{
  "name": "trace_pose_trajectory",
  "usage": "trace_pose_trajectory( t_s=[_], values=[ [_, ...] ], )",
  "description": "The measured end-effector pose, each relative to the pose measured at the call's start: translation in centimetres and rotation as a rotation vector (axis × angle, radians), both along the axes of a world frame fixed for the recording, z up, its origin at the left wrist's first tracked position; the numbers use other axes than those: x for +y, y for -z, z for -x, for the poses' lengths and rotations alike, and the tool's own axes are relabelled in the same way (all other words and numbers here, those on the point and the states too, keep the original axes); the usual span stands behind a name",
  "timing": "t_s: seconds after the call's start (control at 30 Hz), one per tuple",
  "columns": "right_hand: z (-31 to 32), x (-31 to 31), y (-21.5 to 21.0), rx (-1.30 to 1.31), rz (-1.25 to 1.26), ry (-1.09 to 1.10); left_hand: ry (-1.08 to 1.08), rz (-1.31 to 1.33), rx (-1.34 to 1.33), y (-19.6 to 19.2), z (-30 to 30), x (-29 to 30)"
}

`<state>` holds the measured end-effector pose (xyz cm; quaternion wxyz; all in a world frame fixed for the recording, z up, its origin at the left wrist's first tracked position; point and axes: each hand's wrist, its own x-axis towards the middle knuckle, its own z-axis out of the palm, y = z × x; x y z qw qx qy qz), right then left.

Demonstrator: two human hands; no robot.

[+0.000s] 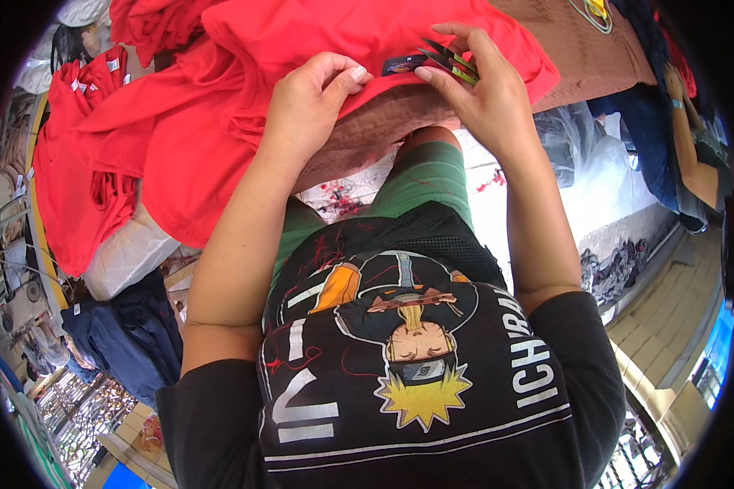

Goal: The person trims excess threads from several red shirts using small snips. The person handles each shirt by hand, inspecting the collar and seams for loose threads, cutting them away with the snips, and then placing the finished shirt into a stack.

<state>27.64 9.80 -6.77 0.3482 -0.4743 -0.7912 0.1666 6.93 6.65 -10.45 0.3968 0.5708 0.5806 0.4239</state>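
Note:
A red garment [302, 41] lies spread over the brown cloth-covered table in front of me. My left hand [311, 98] pinches the garment's edge between thumb and fingertips. My right hand [493, 94] holds a small pair of thread snips [453, 61] with dark blades and yellow-green handles. The blades point up and to the left, spread apart, just above the red cloth. Between my two hands, a dark neck label [404, 65] sits at the garment's edge.
More red garments [65, 179] hang off the left side, over a plastic-wrapped bundle [126, 257]. Dark folded clothes [130, 334] lie below them. The brown cloth [603, 57] covers the table at right. Another person's arm [689, 147] shows at the far right.

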Motion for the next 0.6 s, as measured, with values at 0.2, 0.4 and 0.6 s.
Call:
trace_pose_trajectory(
  t_s=[0.2,0.4,0.6],
  values=[
    [0.9,-1.5,0.8,0.023,0.042,-0.220,0.031,0.038,0.061,-0.7,-0.3,0.0],
    [1.3,-1.0,1.4,-0.082,-0.092,-0.213,0.014,0.017,0.165,-0.7,-0.5,-0.3],
    [0.2,-0.7,0.0,-0.148,-0.092,-0.144,0.526,-0.440,0.251,-7.7,1.6,-1.4]
  ],
)
